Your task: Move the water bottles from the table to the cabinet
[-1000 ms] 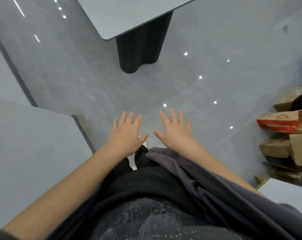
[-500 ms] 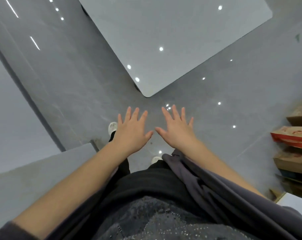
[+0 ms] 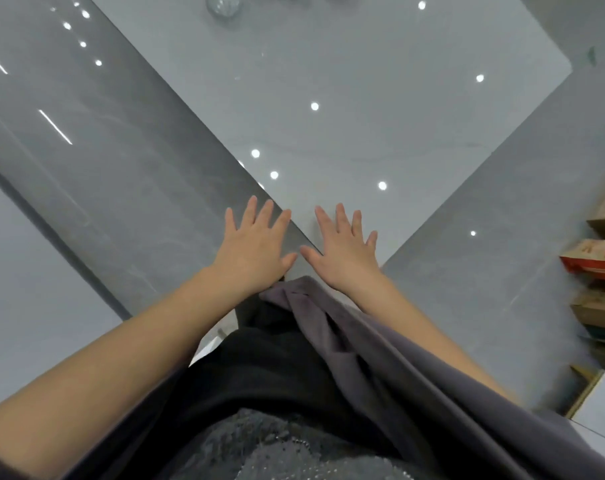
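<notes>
A pale grey glossy table (image 3: pixel 346 98) fills the upper middle of the view, its near corner just beyond my hands. The base of a clear water bottle (image 3: pixel 222 5) stands on the table at the top edge of the frame; the rest of it is cut off. My left hand (image 3: pixel 254 249) hovers flat with fingers spread over the table's left edge. Also flat and spread, my right hand (image 3: pixel 344 249) is over the near corner. Both hands hold nothing.
Grey tiled floor (image 3: pixel 86 150) lies to the left and right of the table. Stacked cardboard boxes (image 3: pixel 598 271) sit at the right edge. A light surface (image 3: pixel 24 289) shows at the left. My dark clothing (image 3: pixel 294 393) fills the bottom.
The view has moved forward over the floor to the table, which now fills the upper frame. The bottle's base has come into sight. My hands stay spread and empty.
</notes>
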The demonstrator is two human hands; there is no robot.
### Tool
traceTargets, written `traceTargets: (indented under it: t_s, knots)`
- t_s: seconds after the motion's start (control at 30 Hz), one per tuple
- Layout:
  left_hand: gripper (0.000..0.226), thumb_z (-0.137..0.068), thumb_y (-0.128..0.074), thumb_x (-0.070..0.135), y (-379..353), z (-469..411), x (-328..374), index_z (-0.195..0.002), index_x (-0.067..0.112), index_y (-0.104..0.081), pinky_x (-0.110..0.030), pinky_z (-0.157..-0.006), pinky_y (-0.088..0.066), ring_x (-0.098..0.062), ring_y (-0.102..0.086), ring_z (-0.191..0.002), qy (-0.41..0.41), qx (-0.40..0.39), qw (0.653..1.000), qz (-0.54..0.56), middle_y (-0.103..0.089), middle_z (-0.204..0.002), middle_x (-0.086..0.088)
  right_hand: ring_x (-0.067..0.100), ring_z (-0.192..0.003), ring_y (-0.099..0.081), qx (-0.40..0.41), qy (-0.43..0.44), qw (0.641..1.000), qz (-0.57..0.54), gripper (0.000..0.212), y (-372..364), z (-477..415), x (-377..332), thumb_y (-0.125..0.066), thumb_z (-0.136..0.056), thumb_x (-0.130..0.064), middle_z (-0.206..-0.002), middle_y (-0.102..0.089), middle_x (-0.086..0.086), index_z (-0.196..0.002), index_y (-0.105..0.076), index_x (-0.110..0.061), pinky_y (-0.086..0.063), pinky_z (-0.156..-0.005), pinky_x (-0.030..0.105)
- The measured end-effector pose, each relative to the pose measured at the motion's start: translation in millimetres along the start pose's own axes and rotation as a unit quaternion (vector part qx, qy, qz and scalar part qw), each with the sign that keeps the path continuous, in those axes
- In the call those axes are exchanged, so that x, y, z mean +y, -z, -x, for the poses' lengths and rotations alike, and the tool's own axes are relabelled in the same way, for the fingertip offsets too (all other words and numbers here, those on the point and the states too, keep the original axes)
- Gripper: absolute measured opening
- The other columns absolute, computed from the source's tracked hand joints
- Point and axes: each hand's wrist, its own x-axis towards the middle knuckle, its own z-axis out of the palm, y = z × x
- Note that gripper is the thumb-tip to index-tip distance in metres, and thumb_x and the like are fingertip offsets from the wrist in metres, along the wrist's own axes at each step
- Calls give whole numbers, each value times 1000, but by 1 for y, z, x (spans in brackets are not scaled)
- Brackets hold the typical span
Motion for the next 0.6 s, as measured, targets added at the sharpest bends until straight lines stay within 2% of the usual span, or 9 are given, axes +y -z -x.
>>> traceTargets:
  t_s: [0.23, 0.43, 0.53, 0.6]
  knots:
    - [71, -98, -37, 49, 49, -73, -65, -154, 20, -6, -57, -117, -5, -30, 6, -148, -25, 4, 1000, -1, -3, -162, -9, 34, -150, 16, 32, -22, 998, -48, 75, 37, -76, -52, -39, -100, -53, -165, 12, 7, -157, 3, -30, 3, -118, 61]
    - [71, -98, -37, 49, 115, -149, -137, -153, 18, -6, -54, -116, -7, -31, 4, -148, -71, -1, 995, -76, 0, -162, -10, 34, -151, 14, 45, -62, 992, -103, 75, 95, -154, -109, -40, -100, -51, -166, 10, 7, -157, 3, -29, 2, -118, 59]
    - [71, -97, -40, 47, 142, -178, -161, -153, 18, -7, -52, -117, -7, -30, 2, -149, -67, -6, 997, -38, -2, -162, -9, 35, -151, 13, 50, -68, 990, -115, 74, 120, -182, -133, -40, -100, -50, -166, 9, 9, -157, 2, -28, 1, -118, 59]
    - [73, -96, -45, 45, 156, -192, -175, -153, 16, -11, -47, -116, -15, -29, -6, -148, -52, -8, 999, 13, -5, -162, -10, 35, -151, 12, 54, -75, 988, -123, 75, 134, -195, -145, -41, -99, -50, -166, 8, 9, -157, 1, -28, 0, -118, 59]
